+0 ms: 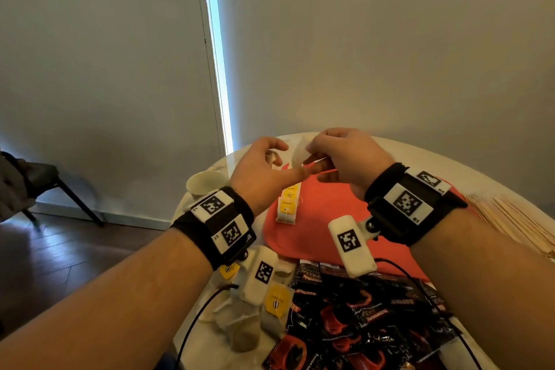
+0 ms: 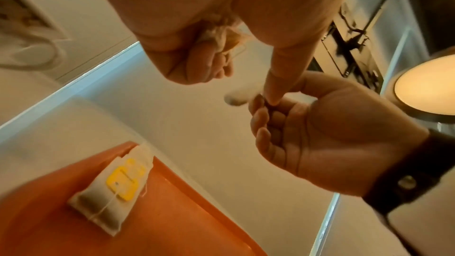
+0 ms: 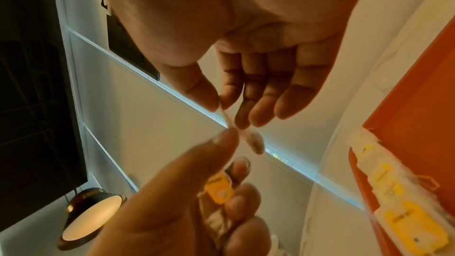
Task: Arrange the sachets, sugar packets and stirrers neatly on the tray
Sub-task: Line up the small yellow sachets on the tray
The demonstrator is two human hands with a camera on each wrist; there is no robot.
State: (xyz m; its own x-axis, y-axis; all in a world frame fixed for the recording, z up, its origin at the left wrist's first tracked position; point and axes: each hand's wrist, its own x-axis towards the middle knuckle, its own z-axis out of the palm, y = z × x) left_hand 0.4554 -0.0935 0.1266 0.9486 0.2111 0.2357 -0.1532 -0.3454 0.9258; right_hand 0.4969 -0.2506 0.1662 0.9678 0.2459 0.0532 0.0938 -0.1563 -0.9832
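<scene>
Both hands hover above the far end of the red tray (image 1: 318, 228). My right hand (image 1: 312, 156) pinches a white tea bag (image 1: 298, 155) between thumb and forefinger; in the right wrist view it hangs as a blurred tea bag (image 3: 251, 139). My left hand (image 1: 282, 162) curls its lower fingers round a second tea bag with a yellow tag (image 3: 219, 188), while its forefinger reaches out to the right hand's fingers. A short row of yellow-tagged tea bags (image 1: 287, 204) lies on the tray's left side.
Loose tea bags (image 1: 255, 324) and a heap of black-and-red coffee sachets (image 1: 360, 327) lie at the table's near edge. Wooden stirrers (image 1: 510, 219) lie right of the tray, a paper cup (image 1: 204, 183) left of it. A chair (image 1: 36, 186) stands at far left.
</scene>
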